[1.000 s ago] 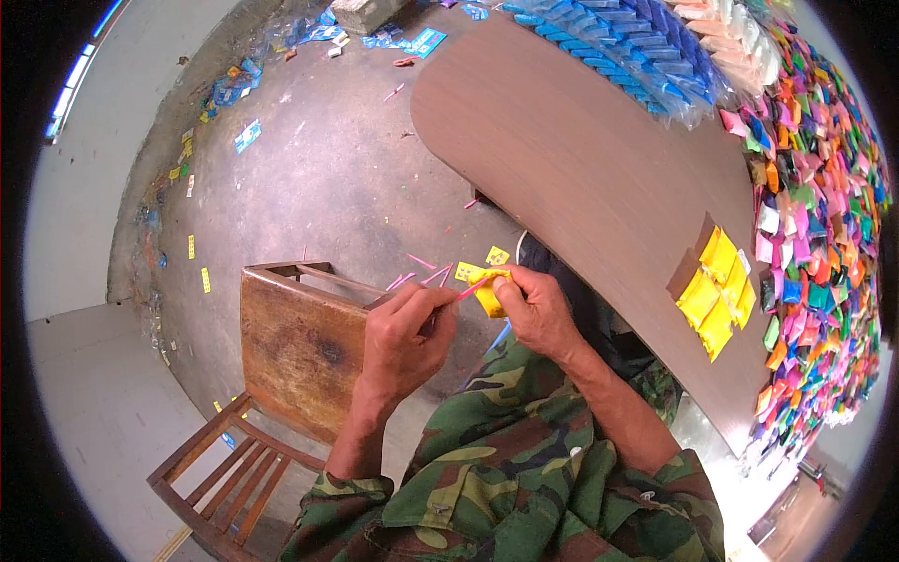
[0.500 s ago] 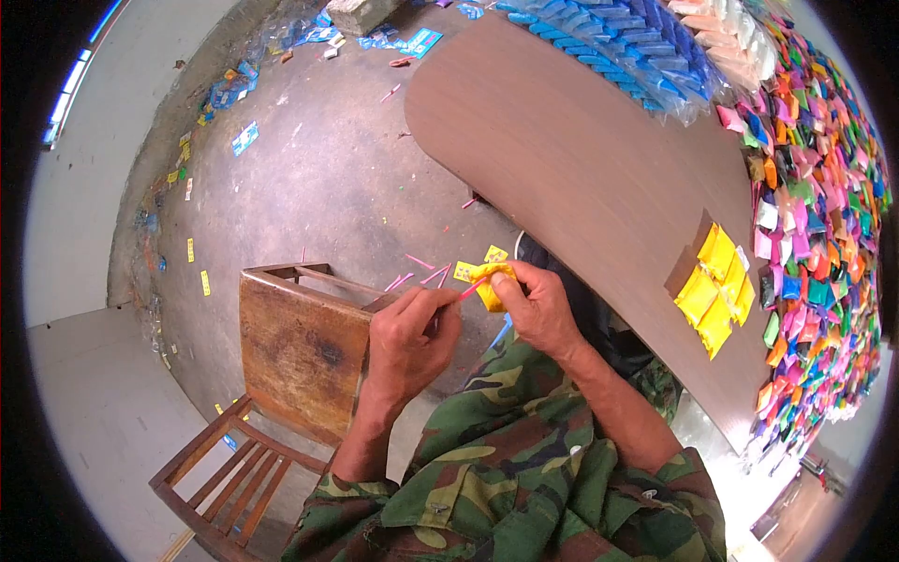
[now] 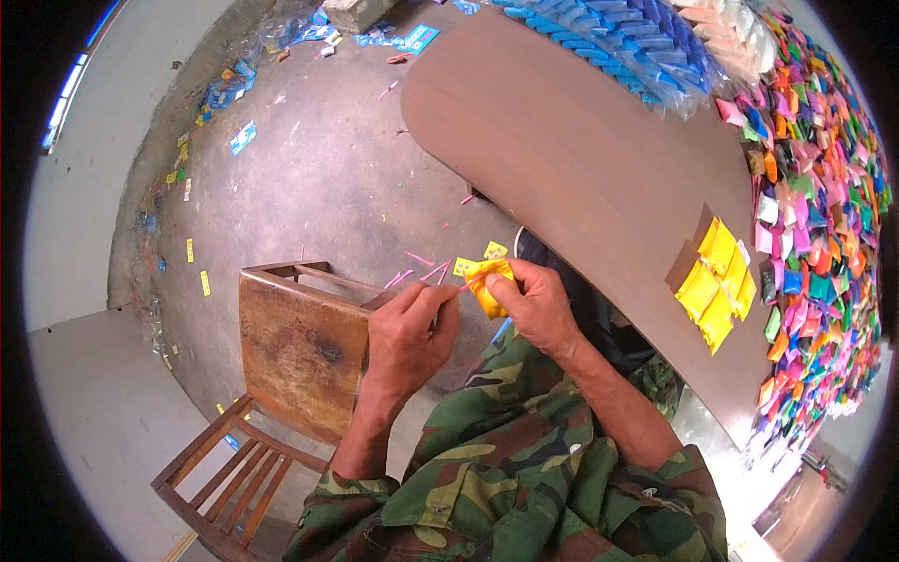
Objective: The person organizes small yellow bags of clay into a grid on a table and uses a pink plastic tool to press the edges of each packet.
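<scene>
Between finger and thumb, my right hand (image 3: 541, 307) grips a small yellow packet (image 3: 489, 298) by its upper right side. Closed beside it is my left hand (image 3: 410, 328), its fingertips pinching a thin pink stick (image 3: 475, 280). The stick's far end lies against the packet's upper part; whether it is inside cannot be made out. Both hands are above my lap, over the gap between the chair and the table. Several yellow packets (image 3: 719, 288) lie grouped on the table to the right.
The brown table (image 3: 562, 122) has a rounded end. Blue wrapped packets (image 3: 646, 42) stand in rows at its far side, beside a large heap of colourful packets (image 3: 810, 234). A wooden chair (image 3: 304, 356) stands at left. Pink sticks and yellow cards (image 3: 204, 283) litter the floor.
The yellow packet now shows more of its face and hangs slightly lower below my right fingers. Less of the pink stick stands out clearly. Both hands stay in nearly the same place.
</scene>
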`<state>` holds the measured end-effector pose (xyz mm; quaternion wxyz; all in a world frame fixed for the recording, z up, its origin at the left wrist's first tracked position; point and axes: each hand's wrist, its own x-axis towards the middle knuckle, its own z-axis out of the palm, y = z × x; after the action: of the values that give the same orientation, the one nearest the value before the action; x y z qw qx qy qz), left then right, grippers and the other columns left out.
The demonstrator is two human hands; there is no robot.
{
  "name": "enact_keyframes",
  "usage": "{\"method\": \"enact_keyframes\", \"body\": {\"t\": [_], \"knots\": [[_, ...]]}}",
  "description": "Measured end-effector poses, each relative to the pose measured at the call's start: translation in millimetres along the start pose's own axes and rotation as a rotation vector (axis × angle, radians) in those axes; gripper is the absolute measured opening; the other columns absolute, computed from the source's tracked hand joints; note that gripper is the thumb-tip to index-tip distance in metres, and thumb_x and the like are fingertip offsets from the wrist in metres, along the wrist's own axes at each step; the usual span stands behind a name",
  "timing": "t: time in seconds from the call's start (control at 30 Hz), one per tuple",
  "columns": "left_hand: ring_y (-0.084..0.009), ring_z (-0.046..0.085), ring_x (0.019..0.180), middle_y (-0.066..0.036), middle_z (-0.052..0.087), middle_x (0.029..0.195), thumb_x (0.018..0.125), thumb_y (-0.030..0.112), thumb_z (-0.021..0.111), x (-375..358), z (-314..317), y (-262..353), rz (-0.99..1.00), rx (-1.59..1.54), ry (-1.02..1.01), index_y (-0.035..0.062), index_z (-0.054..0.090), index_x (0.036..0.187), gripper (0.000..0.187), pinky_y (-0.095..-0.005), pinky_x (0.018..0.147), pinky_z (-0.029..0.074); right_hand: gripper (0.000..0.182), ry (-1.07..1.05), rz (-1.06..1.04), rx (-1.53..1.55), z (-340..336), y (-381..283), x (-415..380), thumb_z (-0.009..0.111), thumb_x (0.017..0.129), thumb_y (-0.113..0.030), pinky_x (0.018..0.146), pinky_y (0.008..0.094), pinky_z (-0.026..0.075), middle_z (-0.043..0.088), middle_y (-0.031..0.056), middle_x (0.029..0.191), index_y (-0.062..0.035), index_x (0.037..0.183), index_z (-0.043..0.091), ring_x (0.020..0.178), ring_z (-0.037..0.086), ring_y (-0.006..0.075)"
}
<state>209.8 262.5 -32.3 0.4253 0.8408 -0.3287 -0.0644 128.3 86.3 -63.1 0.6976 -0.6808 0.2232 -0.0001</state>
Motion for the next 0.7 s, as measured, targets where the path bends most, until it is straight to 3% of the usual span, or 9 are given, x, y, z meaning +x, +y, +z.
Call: {"method": "enact_keyframes", "body": {"t": [0.07,0.17,0.47,0.7], "knots": [[-0.029,0.064,0.063,-0.012,0.063,0.077,0.082,-0.001,0.072,0,1,-2,0.011,0.008,0.003,0.0047,0.069,0.096,0.016,-0.0384,0.056,0.05,0.027,-0.015,0.012,-0.005,0,1,-1,0.06,0.099,-0.023,0.064,0.0276,0.048,0.064,-0.0016,0.079,0.0008,0.105,0.072,0.072,0.055,0.0053],[-0.0217,0.063,0.061,-0.012,0.065,0.078,0.086,-0.003,0.07,0,2,-9,0.061,0.031,0.023,0.002,0.069,0.097,0.012,-0.0321,0.055,0.05,0.026,-0.031,0.014,-0.006,0,-5,-2,0.061,0.099,-0.022,0.063,0.0282,0.048,0.062,-0.0018,0.077,0.0008,0.104,0.071,0.071,0.053,0.0051],[-0.0228,0.064,0.064,-0.012,0.065,0.078,0.086,-0.004,0.07,5,4,-21,0.087,0.033,0.066,0.0017,0.069,0.096,0.011,-0.0323,0.058,0.05,0.025,-0.038,0.007,-0.044,0,-3,2,0.061,0.098,-0.021,0.061,0.0279,0.046,0.059,-0.0024,0.076,0.0027,0.099,0.066,0.071,0.05,0.0039],[-0.0202,0.062,0.06,-0.01,0.064,0.076,0.086,-0.004,0.071,6,-6,-14,-0.003,0.003,0.105,0.0023,0.07,0.095,0.011,-0.0304,0.056,0.049,0.027,-0.018,0.017,-0.063,2,-5,5,0.061,0.099,-0.024,0.06,0.0279,0.045,0.057,-0.0028,0.073,0.0029,0.098,0.066,0.07,0.048,0.0041]]}}
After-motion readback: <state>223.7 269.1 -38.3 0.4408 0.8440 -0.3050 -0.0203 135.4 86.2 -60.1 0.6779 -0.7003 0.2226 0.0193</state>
